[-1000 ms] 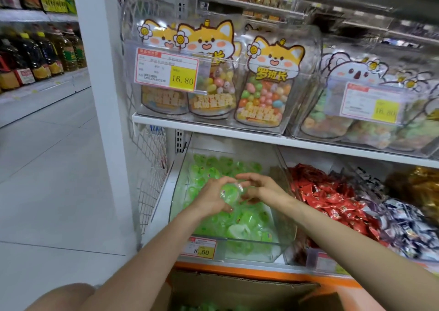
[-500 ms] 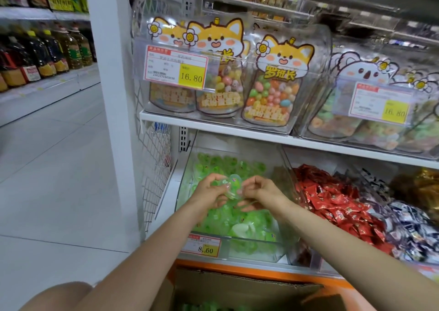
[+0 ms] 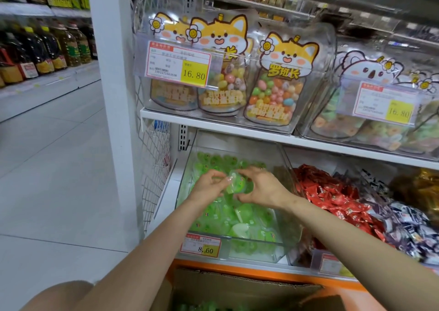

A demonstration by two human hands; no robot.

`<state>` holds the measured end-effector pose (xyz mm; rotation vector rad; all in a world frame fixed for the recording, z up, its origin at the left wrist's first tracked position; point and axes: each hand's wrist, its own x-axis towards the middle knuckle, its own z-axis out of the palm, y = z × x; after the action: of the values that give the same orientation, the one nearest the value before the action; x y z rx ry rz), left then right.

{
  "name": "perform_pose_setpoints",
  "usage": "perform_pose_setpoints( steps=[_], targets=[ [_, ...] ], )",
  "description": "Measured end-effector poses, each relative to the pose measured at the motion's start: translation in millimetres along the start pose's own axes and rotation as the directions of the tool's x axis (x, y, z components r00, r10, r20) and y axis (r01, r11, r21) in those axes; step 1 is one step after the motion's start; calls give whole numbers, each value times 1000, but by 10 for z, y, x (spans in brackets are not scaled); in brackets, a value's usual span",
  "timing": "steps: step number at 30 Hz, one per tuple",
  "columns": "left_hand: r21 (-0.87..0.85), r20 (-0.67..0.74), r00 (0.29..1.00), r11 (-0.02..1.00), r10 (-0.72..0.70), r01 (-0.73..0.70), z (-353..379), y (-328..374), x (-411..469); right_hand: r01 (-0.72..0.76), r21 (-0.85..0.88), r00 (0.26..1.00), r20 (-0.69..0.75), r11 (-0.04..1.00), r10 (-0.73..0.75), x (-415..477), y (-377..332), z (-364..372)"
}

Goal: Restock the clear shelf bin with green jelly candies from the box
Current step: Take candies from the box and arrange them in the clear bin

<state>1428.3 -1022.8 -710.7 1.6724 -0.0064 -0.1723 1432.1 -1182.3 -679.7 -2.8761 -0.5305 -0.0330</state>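
my left grip (image 3: 209, 188) and right grip (image 3: 262, 189) meet over the bin (image 3: 237, 142), fingers curled. both grips pinch one green candy (image 3: 238, 183) between them, above the pile (image 3: 237, 218) of green candies that covers the bin floor. the bin sits at the left end of the lower shelf (image 3: 169, 201), just beside a bin of red packets (image 3: 332, 192). a price tag (image 3: 200, 246) reading 8.60 is fixed to the bin's front wall. the box (image 3: 237, 289) stands open below the shelf edge. more green candies show inside it at the bottom of the view.
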Motion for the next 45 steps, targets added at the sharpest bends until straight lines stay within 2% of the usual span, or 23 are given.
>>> perform_pose_setpoints(
  steps=[3, 5, 7, 10, 12, 14, 24, 35, 37, 42, 45],
  targets=[
    [304, -150, 964, 938, 219, -166, -48, -19, 56, -117, 107, 992, -41, 987, 122, 176, 76, 29],
    [530, -115, 937, 818, 330, -223, -95, -57, 105, -161, 83, 987, -19, 984, 163, 302, 114, 90],
    [705, -35, 938, 674, 344, -221, -120, -119, 156, -171, 62, 985, 21, 983, 170, 408, 117, 160],
    [860, 63, 944, 462, 325, -216, -70, -196, 256, -158, 11, 987, 38, 987, 158, 484, 106, 246],
    [902, 85, 945, 377, 316, -208, -27, -220, 335, -135, -67, 990, 19, 989, 137, 498, 108, 295],
    [919, 110, 954, 337, 279, -204, -6, -260, 392, -129, -83, 991, 6, 988, 130, 499, 128, 334],
    [907, 86, 958, 376, 273, -189, 10, -355, 427, -202, -66, 979, 16, 977, 203, 571, 181, 348],
    [843, 15, 947, 506, 320, -184, -8, -357, 428, -231, 27, 971, 64, 973, 229, 605, 148, 350],
    [856, 3, 940, 485, 342, -179, -12, -351, 428, -228, 46, 972, 70, 973, 224, 603, 159, 340],
    [929, 22, 910, 328, 413, -171, 0, -297, 468, -230, 55, 973, 49, 972, 228, 598, 195, 339],
    [942, 5, 905, 302, 425, -147, 33, -247, 481, -267, 60, 963, 49, 962, 265, 598, 205, 355]
  ],
)
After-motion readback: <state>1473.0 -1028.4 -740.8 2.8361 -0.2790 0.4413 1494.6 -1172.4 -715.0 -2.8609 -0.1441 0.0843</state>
